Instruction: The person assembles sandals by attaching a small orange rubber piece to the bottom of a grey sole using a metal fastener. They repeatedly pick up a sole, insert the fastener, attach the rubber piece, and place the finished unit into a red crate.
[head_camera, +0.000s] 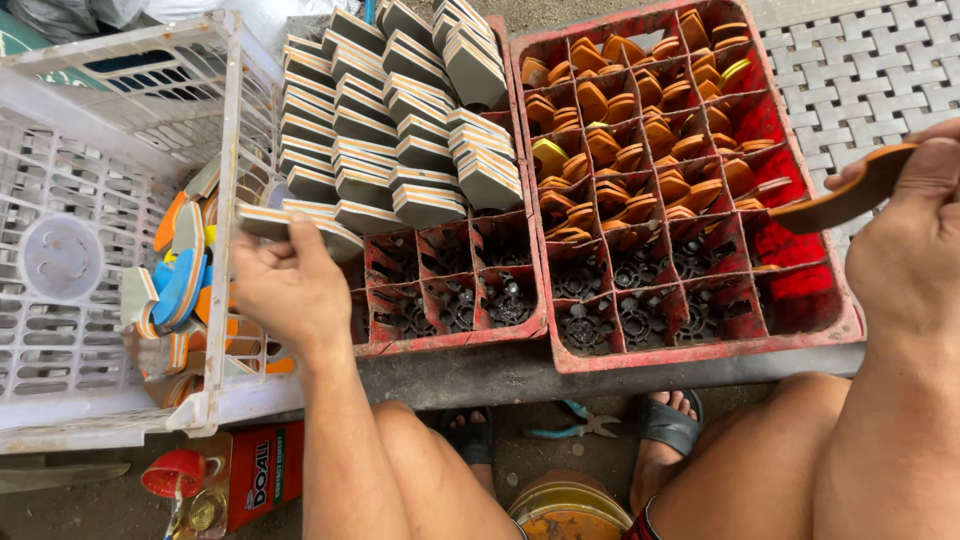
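between two red compartment crates on the low worktop (600, 365), seen from beside the seated person: the left hand (290, 285) pinches a flat grey piece with an orange-and-white edge (300, 222), held level at the near corner of the left red crate (450, 300) and just beside the white basket (100, 300). the right hand (915, 235) is closed on an orange-brown oval pad (850, 195), tilted, above the right edge of the right red crate (700, 300). to seat the grey piece well, it would seem best stood on edge, parallel to the rows of stacked grey pieces (400, 130), in the next empty cell, not jammed flat across a divider. count: two red crates, one white basket; about six bare cells show in the left crate; grey pieces stand in roughly four rows, too many and too overlapped to number; orange pads (620, 140) likewise. teal-handled pliers (575, 425) lie on the floor between two sandalled feet.
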